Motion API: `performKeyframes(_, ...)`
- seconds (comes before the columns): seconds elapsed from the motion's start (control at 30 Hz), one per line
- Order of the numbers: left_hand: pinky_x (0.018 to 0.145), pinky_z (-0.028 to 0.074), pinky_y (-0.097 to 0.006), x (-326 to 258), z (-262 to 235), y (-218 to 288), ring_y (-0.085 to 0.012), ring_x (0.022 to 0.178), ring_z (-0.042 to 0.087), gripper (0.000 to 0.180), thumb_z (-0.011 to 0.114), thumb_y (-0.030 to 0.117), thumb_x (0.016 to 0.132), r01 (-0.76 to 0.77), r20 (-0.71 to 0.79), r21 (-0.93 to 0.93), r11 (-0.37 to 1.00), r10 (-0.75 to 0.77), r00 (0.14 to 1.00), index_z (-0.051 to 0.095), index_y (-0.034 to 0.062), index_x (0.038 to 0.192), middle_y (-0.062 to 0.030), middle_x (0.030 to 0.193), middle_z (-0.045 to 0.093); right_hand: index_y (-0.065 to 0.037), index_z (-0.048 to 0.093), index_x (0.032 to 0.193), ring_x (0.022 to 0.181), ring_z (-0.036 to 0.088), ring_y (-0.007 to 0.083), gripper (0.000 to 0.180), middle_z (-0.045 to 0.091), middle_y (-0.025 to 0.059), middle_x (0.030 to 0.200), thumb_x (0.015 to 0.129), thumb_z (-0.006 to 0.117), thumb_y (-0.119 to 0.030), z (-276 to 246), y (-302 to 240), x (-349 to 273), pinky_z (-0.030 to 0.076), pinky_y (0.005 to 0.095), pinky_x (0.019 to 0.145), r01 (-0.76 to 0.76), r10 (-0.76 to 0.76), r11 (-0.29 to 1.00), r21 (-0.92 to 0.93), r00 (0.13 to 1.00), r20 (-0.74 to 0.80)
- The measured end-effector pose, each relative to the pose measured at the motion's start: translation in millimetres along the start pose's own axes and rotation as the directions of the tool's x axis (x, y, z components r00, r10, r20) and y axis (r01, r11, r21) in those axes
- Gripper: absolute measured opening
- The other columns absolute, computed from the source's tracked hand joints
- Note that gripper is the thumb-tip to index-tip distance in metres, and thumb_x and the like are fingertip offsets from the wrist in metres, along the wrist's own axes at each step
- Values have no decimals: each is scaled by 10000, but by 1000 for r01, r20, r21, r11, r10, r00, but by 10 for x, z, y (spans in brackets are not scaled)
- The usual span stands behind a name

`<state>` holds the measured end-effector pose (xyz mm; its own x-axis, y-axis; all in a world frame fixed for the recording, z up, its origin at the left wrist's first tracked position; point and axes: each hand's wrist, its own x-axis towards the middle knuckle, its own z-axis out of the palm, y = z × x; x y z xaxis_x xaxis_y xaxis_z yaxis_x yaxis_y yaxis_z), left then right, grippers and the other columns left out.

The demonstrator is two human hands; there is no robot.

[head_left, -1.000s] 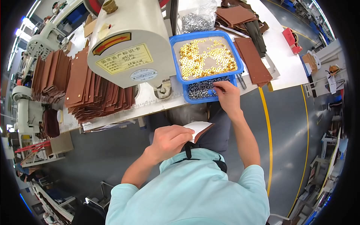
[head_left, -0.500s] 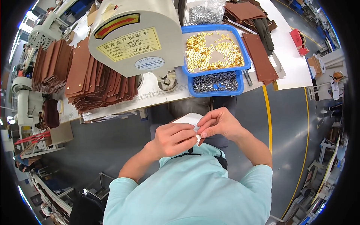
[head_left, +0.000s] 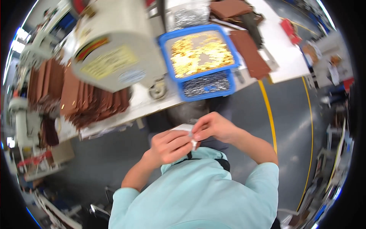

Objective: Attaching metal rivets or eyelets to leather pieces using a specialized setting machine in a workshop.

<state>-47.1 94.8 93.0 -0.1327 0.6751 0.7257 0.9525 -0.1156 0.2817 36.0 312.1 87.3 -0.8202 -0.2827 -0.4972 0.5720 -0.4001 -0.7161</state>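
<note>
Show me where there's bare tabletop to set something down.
The white tabletop is bare at its right end, in front of the red box and right of the flat brown leather piece. Crowded: the left, with brown leather stacks beside the cream machine, and the middle, with blue rectangular trays.

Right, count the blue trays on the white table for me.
2. The far tray holds gold-coloured pieces; the near tray, partly covered by it, holds dark shiny pieces. Another could be hidden underneath.
</note>
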Motion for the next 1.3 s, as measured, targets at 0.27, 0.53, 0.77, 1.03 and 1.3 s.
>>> performKeyframes(0.27, 645, 586, -373, -28, 111, -9, -304, 788, 714, 138, 754, -28, 745, 90, 58, -52, 995, -87, 994, 722, 72, 834, -86, 846, 691, 16, 753, 950, 754, 728, 175, 150, 765, 117, 870, 829, 748, -73, 35, 291, 19, 559, 297, 682, 585, -623, 655, -478, 776, 97)
performKeyframes(0.53, 697, 556, -371, 417, 413, -36, -278, 786, 670, 105, 777, 22, 864, -114, 132, -335, 935, 167, 977, 715, 2, 947, -133, 915, 704, -21, 759, 914, 814, 704, 276, 111, 722, 119, 841, 851, 707, -97, 17, 612, -431, 553, 380, 724, 446, -804, 486, -751, 565, -184)
performKeyframes(0.77, 672, 559, -371, 367, 546, -38, -304, 778, 688, 87, 768, -25, 848, -15, 212, -353, 935, 96, 973, 715, 31, 887, -125, 897, 708, -49, 758, 827, 779, 658, 304, 130, 713, 99, 818, 844, 657, -130, 18, 858, -399, 520, 415, 704, 421, -906, 357, -834, 372, -201)
performKeyframes(1.03, 693, 561, -369, 444, 632, 1, -297, 790, 684, 93, 783, -8, 848, 42, 261, -410, 911, 73, 963, 715, 31, 899, -130, 910, 718, 8, 764, 890, 810, 701, 291, 267, 736, 131, 837, 765, 801, -225, 37, 931, -566, 548, 378, 705, 425, -937, 314, -849, 283, -205)
performKeyframes(1.3, 752, 554, -334, 528, 591, 86, -255, 854, 685, 81, 727, 45, 920, 204, 413, -441, 874, -5, 911, 710, -8, 978, -147, 973, 716, -11, 760, 910, 809, 704, 305, 244, 740, 126, 858, 754, 803, -193, -15, 1042, -473, 545, 379, 721, 504, -901, 433, -747, 251, -353)
